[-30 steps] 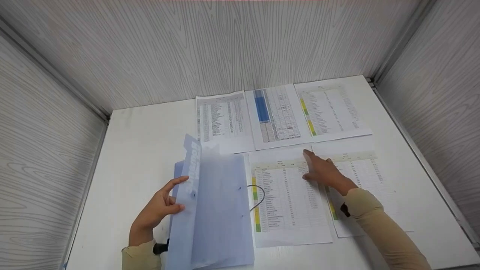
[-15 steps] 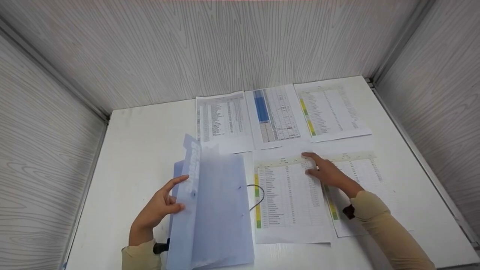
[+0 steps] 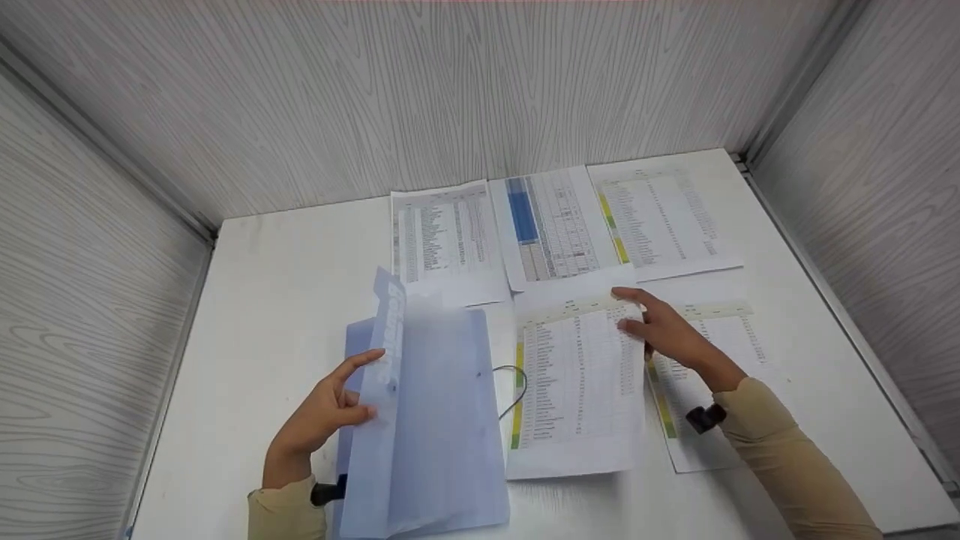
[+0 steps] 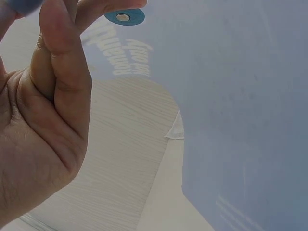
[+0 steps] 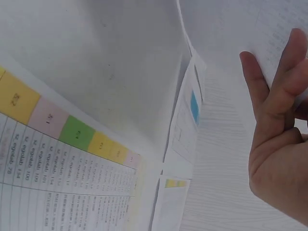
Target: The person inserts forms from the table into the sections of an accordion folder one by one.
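A translucent blue folder (image 3: 442,420) stands half open on the white table (image 3: 285,300). My left hand (image 3: 371,382) pinches its raised front flap between thumb and fingers. In the left wrist view the fingers (image 4: 62,48) curl on the flap (image 4: 231,96) beside a blue button disc (image 4: 124,17). My right hand (image 3: 626,309) grips the upper right edge of a printed sheet (image 3: 577,382) with a yellow-green column. That sheet is lifted off the table beside the folder. In the right wrist view the fingers (image 5: 274,101) lie against the raised sheet (image 5: 226,29).
Three printed sheets (image 3: 442,236) (image 3: 551,225) (image 3: 660,217) lie in a row at the back. Another sheet (image 3: 712,352) lies under my right forearm. A black elastic cord (image 3: 517,390) loops out of the folder. Grey wood-grain walls (image 3: 450,97) close in three sides.
My right hand took hold of the sheet's right edge and raised it, so it now tilts and sits slightly farther back. The left hand and the folder stayed put.
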Demonstrator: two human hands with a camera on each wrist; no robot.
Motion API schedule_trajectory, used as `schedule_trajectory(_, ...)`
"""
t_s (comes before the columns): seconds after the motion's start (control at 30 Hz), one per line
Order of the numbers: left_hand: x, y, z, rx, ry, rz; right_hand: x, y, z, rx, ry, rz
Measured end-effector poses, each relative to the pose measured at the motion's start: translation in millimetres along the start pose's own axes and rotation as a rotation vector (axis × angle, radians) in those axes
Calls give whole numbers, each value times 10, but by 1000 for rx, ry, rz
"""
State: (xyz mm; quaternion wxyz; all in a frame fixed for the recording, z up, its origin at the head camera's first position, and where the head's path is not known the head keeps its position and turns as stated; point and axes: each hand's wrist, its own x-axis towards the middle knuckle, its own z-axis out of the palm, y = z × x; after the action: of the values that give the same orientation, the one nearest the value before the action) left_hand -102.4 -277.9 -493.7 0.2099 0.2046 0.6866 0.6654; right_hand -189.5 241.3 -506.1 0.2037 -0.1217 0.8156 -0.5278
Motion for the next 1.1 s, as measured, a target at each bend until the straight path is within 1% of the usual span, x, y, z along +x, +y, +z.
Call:
schedule_trajectory(0.2, -10, 24, 20, -16, -32, -17, -90, -153, -76, 43, 1, -7)
schedule_trajectory(0.47, 49, 82, 51, 76, -18, -56, -197, -342, -228, 119, 33, -46)
schedule_trajectory(0.57, 61, 87, 53, 85, -18, -66, -235, -404, -281, 139, 41, -68)
schedule_trajectory(0.7, 75, 82, 49, 94, -17, -67, -262, -487, -316, 185, 22, -103)
schedule_trajectory(0.9, 95, 75, 53, 110, -12, -76, -235, -600, -270, 247, -12, -134)
schedule_trajectory(1.1, 103, 84, 69, 115, -8, -89, -139, -682, -129, 289, -70, -134)
